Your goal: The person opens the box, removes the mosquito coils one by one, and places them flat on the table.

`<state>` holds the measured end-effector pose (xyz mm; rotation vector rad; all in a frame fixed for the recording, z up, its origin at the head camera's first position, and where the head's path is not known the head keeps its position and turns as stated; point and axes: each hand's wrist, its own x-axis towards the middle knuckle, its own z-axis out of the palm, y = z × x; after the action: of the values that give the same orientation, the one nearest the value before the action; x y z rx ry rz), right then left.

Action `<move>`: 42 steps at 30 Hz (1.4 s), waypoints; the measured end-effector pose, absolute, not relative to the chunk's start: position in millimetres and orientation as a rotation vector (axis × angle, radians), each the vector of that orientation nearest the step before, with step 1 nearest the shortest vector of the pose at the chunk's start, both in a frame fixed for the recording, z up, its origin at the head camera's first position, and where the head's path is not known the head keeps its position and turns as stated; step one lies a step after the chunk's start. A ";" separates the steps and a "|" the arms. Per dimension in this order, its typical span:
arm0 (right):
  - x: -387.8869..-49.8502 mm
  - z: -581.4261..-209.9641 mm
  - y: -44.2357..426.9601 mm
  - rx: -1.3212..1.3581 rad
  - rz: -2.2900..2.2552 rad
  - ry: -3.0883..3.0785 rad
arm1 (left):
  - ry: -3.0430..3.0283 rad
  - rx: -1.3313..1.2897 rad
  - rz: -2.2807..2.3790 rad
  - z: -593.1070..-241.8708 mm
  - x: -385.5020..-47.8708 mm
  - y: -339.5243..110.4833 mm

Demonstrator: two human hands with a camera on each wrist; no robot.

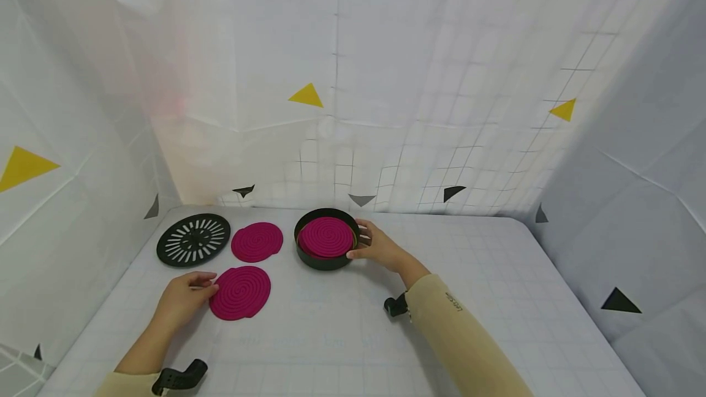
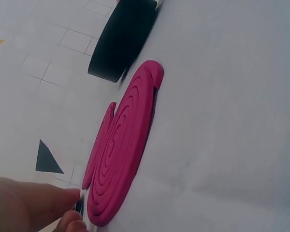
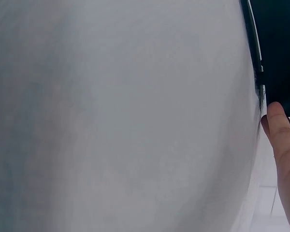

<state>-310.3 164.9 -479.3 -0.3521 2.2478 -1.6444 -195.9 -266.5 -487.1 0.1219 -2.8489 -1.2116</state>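
A magenta spiral mosquito coil lies flat on the table. My left hand is at its left edge, fingers loosely bent; in the left wrist view the fingertips are close to the end of the coil. Behind it lies a second magenta coil. My right hand holds the right side of a round dark mosquito coil tin, thumb toward the front and fingers farther back. More magenta coil sits inside the tin. In the right wrist view, fingers touch the tin's dark wall.
A dark round slotted lid lies at the table's back left. White sheets with yellow and black triangles wall in the back and both sides. A black wrist strap sits on the left forearm, another black device at the right.
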 end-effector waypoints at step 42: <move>-309.4 -478.7 165.3 -0.359 -1.634 2.247 | -2.689 -0.011 -1.421 -464.8 -196.4 -205.5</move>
<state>-309.4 165.3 -478.7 -0.3591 2.2471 -1.6335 -196.4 -205.5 -464.8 -0.0107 -2.6894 -1.4213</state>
